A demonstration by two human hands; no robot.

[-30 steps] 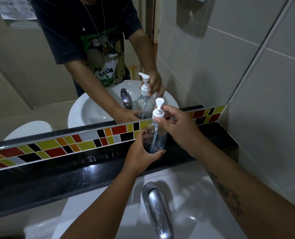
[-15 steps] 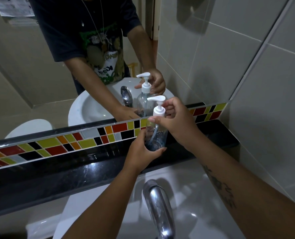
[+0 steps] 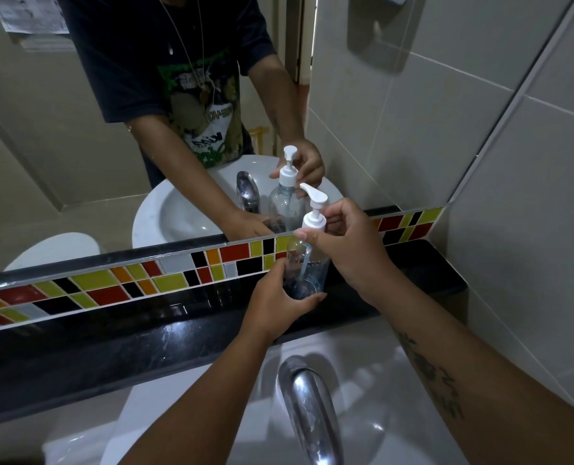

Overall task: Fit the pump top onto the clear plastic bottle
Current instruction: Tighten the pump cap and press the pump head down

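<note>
The clear plastic bottle (image 3: 307,268) stands upright on the black ledge (image 3: 144,330) under the mirror. My left hand (image 3: 275,302) is wrapped around its lower part. The white pump top (image 3: 314,214) sits on the bottle's neck, its tube reaching down inside the bottle and its nozzle pointing up and to the left. My right hand (image 3: 349,245) grips the pump's collar with fingers and thumb. The mirror shows the same bottle, pump and hands from behind.
A chrome tap (image 3: 307,411) rises from the white washbasin (image 3: 379,380) just below my arms. A band of coloured tiles (image 3: 118,280) runs along the ledge. The tiled wall (image 3: 513,196) closes in on the right. The mirror (image 3: 61,146) fills the back.
The pump's nozzle has turned, from facing me, to pointing left, to up-left now. My right hand has shifted its grip around the collar. The bottle and left hand have stayed put.
</note>
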